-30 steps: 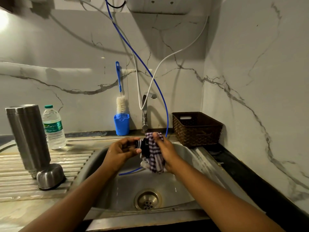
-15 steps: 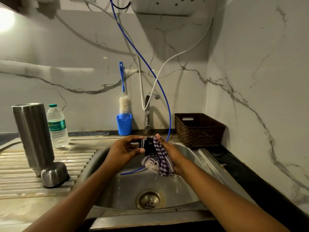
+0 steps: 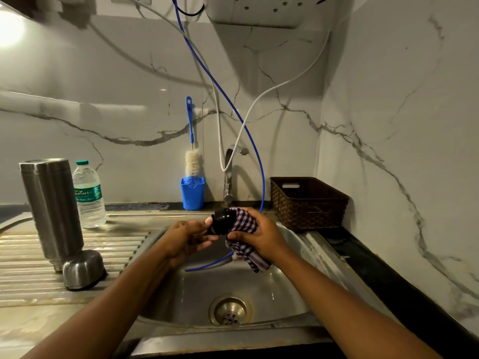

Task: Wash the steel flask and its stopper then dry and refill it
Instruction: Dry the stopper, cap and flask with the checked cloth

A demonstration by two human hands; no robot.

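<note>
Left hand (image 3: 186, 237): fingers curling round the black stopper (image 3: 222, 221), thumb tip pressing on its near end, holding it sideways above the sink (image 3: 197, 288).

Right hand (image 3: 260, 234): fingers and thumb closing round a checked cloth (image 3: 246, 222), bunching it against the stopper's right end. The cloth's loose tail is hanging below the palm into the basin.

Stopper: sitting between the two hands, its left half showing and its right half covered by the cloth.

Sink: steel, with the drain (image 3: 229, 310) lying below the hands. A blue hose (image 3: 233, 107) is running down from above, passing behind the right hand and ending in the basin. A white hose (image 3: 259, 99) is looping to the tap (image 3: 229, 174) at the back rim.

Steel flask (image 3: 51, 208): standing on end on the ribbed drainboard (image 3: 23, 257), well to the left of the hands. A steel cup (image 3: 83, 269) is lying rim down, touching its base.

Water bottle (image 3: 89, 195): standing just behind the flask.

Blue holder (image 3: 192, 194): standing against the wall left of the tap, with a bottle brush (image 3: 193, 161) sticking up from it.

Brown basket (image 3: 308, 203): sitting on the counter right of the sink.
</note>
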